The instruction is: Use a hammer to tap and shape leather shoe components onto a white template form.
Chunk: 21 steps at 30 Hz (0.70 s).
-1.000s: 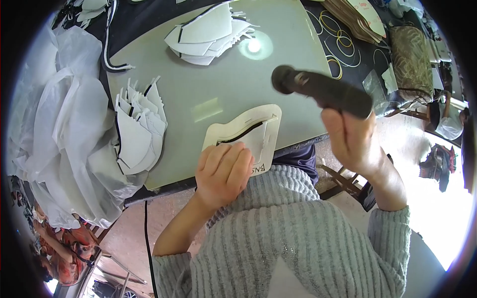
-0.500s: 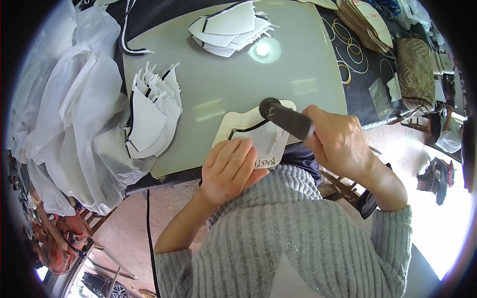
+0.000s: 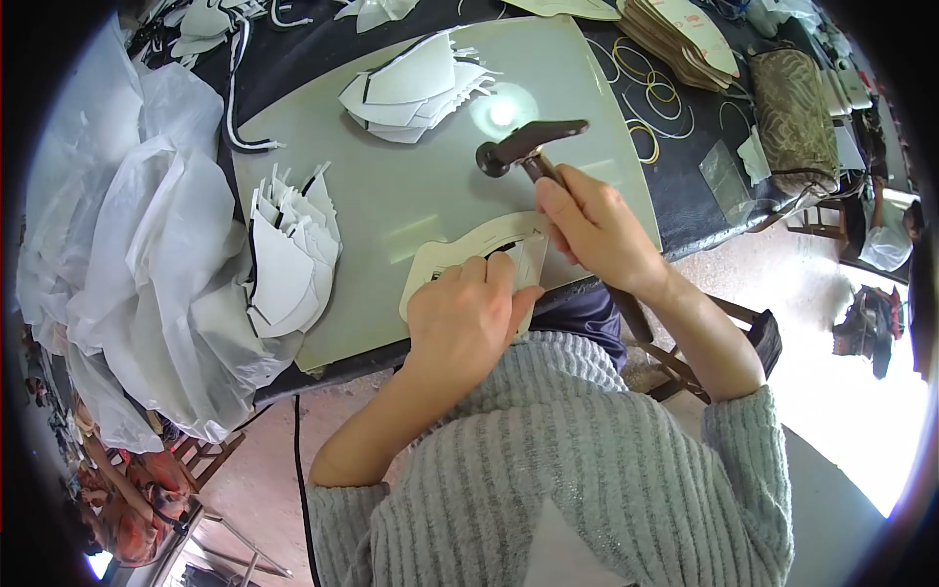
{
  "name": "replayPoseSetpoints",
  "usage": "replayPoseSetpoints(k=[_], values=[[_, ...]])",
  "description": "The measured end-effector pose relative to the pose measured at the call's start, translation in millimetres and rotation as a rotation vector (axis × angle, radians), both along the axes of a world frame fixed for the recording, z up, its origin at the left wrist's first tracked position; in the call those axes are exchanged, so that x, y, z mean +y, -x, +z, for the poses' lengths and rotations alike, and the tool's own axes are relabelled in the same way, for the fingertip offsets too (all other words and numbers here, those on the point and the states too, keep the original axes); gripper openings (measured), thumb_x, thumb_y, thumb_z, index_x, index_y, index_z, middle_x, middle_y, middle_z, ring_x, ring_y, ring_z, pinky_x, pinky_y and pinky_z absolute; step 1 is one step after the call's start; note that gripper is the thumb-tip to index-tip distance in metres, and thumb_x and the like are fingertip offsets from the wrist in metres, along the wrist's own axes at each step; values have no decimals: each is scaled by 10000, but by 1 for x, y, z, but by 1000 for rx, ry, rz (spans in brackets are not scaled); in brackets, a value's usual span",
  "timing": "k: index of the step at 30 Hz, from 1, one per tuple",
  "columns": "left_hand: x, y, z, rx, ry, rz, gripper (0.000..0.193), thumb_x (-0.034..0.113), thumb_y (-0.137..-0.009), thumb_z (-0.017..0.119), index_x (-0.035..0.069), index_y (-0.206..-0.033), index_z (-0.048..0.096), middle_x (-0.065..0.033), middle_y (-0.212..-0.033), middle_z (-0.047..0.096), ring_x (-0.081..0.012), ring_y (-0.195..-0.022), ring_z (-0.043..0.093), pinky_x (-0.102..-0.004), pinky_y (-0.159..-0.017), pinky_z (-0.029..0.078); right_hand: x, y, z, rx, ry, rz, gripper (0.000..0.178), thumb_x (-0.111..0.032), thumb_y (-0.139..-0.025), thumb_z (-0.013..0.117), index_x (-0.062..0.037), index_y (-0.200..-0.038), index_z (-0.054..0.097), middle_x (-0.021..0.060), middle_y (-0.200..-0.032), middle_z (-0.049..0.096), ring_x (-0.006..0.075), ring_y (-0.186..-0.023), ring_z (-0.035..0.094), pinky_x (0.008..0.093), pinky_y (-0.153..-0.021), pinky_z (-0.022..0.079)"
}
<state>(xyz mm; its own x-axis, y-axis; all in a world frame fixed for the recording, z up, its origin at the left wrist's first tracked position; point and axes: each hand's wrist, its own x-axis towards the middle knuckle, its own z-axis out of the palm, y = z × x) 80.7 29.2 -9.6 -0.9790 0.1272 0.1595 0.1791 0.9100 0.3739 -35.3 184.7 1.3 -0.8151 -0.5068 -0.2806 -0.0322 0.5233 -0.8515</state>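
My right hand (image 3: 597, 227) is wrapped around the handle of a hammer (image 3: 533, 144). Its dark metal head is held above the table, away from the work. Under my left hand (image 3: 460, 315) lies a cream template board (image 3: 455, 251) with a rounded outline, at the table's near edge. A thin white piece (image 3: 531, 262) with a black strip along its edge rests on this board. The fingers of my left hand curl down over the piece at the black strip, with the thumb out to the right. My left hand hides much of the piece and its own fingertips.
Two stacks of white pieces with black edging, a left stack (image 3: 289, 259) and a far stack (image 3: 411, 93), lie on the grey-green board (image 3: 372, 196). White plastic sheeting (image 3: 161, 245) heaps at left. Yellow and white rings (image 3: 655, 93) and a patterned roll (image 3: 797, 122) lie at right.
My right hand has lifted the hammer off the piece and turned its head sideways. My left hand has slid up over the piece, its flat fingers now bent. The view has shifted slightly.
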Motion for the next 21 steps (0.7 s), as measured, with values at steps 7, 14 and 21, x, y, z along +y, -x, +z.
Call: replayPoseSetpoints(k=[7,14,21], values=[[-19,-1,-6,-62,-45,-84,210,188,-924,621,61,-789,521,-58,-643,558,-209,-561,602,-349,-471,442,-14,-12,-7,269,-59,107,280,-236,-964,601,6,-861,504,172,-639,595,322,-579,590,410,-540,444],[-112,-30,77,469,-752,540,252,81,-981,501,42,-732,486,32,-575,446,-31,-526,400,-248,-452,309,-10,-12,-11,258,-80,65,235,-176,-951,590,-1,-846,471,205,-615,578,403,-581,604,440,-542,459],[-118,-33,39,96,284,513,258,257,-916,662,77,-768,550,-76,-683,591,-271,-593,594,-384,-520,461,-19,-4,14,-24,24,39,238,-178,-992,529,1,-842,488,101,-634,615,179,-538,636,325,-489,467]])
